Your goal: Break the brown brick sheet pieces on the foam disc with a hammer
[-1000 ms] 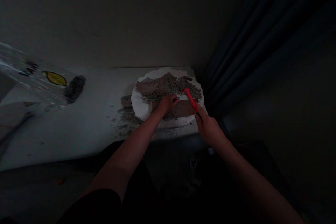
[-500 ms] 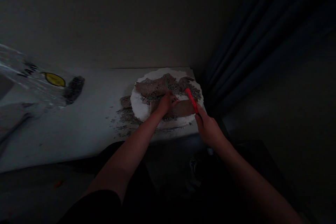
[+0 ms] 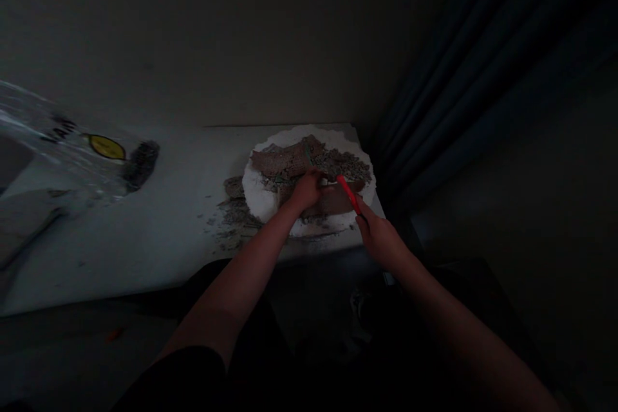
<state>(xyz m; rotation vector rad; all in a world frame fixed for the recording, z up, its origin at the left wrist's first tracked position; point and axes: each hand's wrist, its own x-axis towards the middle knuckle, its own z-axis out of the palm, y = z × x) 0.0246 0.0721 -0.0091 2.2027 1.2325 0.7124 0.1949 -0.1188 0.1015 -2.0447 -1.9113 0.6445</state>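
Note:
A round white slab (image 3: 263,196) lies at the table's right end, covered with flat brown-grey pieces (image 3: 282,159) and crumbled bits. My left hand (image 3: 305,190) presses down on a brown piece (image 3: 335,201) in the slab's middle, fingers curled over it. My right hand (image 3: 380,238) grips the handle of a red tool (image 3: 348,193), whose tip rests on that same piece just right of my left fingers. The scene is very dim.
The white table (image 3: 159,232) carries grey crumbs (image 3: 232,219) left of the slab. A clear plastic bag with a yellow label (image 3: 103,147) and dark contents (image 3: 140,164) lies at the far left. A dark curtain (image 3: 463,77) hangs to the right, a wall behind.
The red tool's tip has slid down and toward my left hand across the brown piece. My right hand drew slightly closer to the slab. My left hand stayed put.

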